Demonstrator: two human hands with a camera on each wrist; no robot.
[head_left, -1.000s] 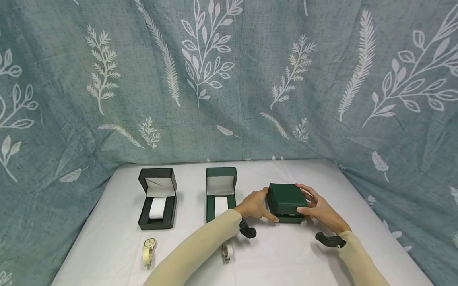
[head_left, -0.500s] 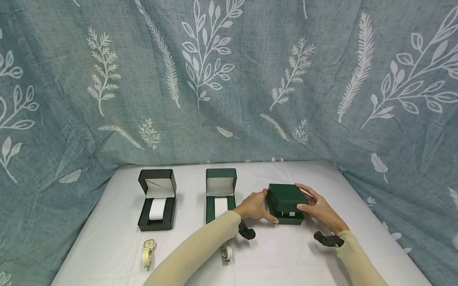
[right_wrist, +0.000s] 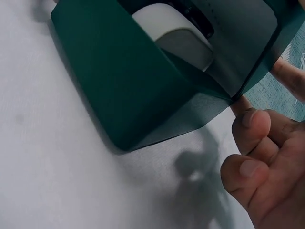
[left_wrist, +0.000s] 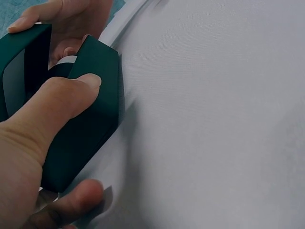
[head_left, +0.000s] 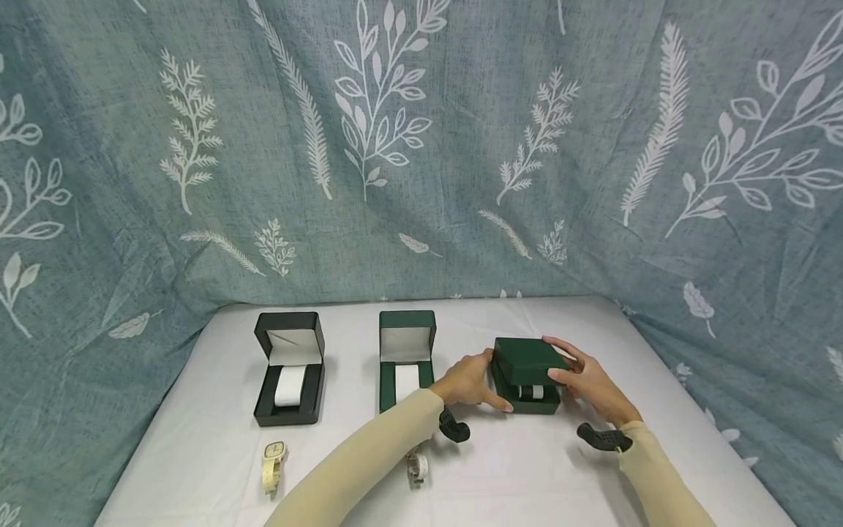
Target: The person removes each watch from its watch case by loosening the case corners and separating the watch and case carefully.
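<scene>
At the right of the table is a green watch box [head_left: 527, 359], its lid part-way raised. My left hand [head_left: 469, 379] grips the base at its left side; in the left wrist view the thumb [left_wrist: 71, 95] presses on the front wall. With thumb and fingers, my right hand [head_left: 593, 384] holds the lid [right_wrist: 238, 43] by its right side. Through the gap show a white cushion [right_wrist: 176, 36] and a black watch [right_wrist: 198, 16] on it. The far side of the box is hidden.
A second green watch box [head_left: 407, 340] and a black one [head_left: 287, 399] stand with lids up, white cushions inside. A cream-strapped watch [head_left: 272, 465] lies at front left. Near my left forearm lies a white watch [head_left: 417, 467]. A patterned curtain [head_left: 421, 146] hangs behind.
The green lid has risen at its front, and the gap now shows more of the white cushion and the dark band. My right hand lifts slightly with it; the left stays on the base.
</scene>
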